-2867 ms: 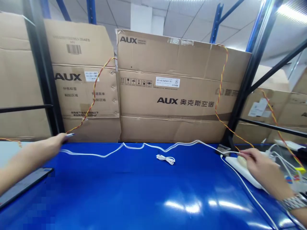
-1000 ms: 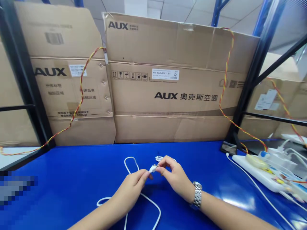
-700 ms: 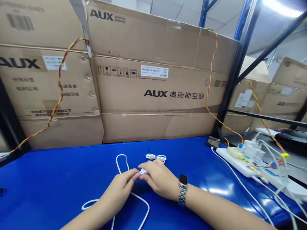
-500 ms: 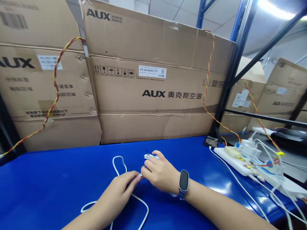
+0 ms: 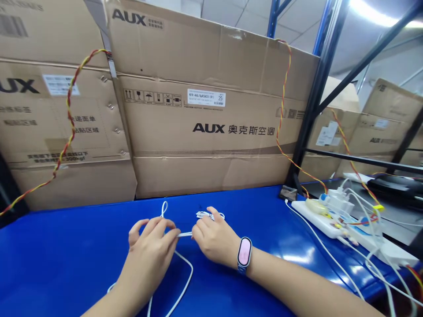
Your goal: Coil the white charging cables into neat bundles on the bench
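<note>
Head camera: I have a white cable (image 5: 185,234) pulled taut between the left hand (image 5: 147,251) and the right hand (image 5: 214,240), both pinching it near the middle of the blue bench (image 5: 66,268), close together but not touching. A small white cable coil (image 5: 210,215) lies just beyond the right hand, near the bench's back edge. At the right end I see a white power strip (image 5: 310,212) with chargers plugged in, and an AUX carton (image 5: 211,171) stands behind the bench.
</note>
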Action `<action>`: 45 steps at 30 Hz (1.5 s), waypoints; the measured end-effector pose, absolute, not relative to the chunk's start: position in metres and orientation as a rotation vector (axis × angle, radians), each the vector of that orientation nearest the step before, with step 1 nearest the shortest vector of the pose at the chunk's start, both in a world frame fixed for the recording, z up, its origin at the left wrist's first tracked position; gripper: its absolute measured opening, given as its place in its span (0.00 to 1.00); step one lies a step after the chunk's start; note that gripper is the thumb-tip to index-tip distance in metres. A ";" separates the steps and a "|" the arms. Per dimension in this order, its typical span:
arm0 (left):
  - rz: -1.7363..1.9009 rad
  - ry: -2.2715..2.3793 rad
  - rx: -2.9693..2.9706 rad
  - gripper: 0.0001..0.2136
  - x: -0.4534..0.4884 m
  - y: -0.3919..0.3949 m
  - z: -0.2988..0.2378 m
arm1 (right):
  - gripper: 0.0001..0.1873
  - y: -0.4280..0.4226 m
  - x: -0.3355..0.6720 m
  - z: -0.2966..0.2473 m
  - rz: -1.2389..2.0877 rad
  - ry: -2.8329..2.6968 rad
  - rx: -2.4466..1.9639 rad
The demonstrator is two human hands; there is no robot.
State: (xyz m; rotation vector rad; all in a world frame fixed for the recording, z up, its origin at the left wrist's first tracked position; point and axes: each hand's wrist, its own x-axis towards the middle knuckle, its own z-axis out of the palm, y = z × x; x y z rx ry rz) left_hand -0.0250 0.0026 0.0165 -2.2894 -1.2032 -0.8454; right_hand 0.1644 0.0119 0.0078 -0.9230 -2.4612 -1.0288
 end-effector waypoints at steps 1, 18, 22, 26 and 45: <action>-0.807 -1.184 -2.312 0.09 -0.028 0.006 0.018 | 0.07 0.014 0.165 0.007 -1.028 -2.445 -0.962; -0.939 -1.950 -2.234 0.13 -0.067 0.041 0.049 | 0.12 0.025 0.191 0.026 -0.953 -1.985 -1.603; -1.584 -2.040 -2.459 0.14 -0.061 0.043 0.048 | 0.10 0.026 0.196 0.025 -0.867 -2.000 -1.728; -1.798 -1.861 -2.785 0.13 -0.041 0.030 0.038 | 0.05 0.012 0.181 0.016 -0.747 -2.160 -1.728; -1.361 -1.747 -2.464 0.09 -0.058 0.034 0.033 | 0.13 -0.007 0.163 0.033 1.462 -1.141 -0.766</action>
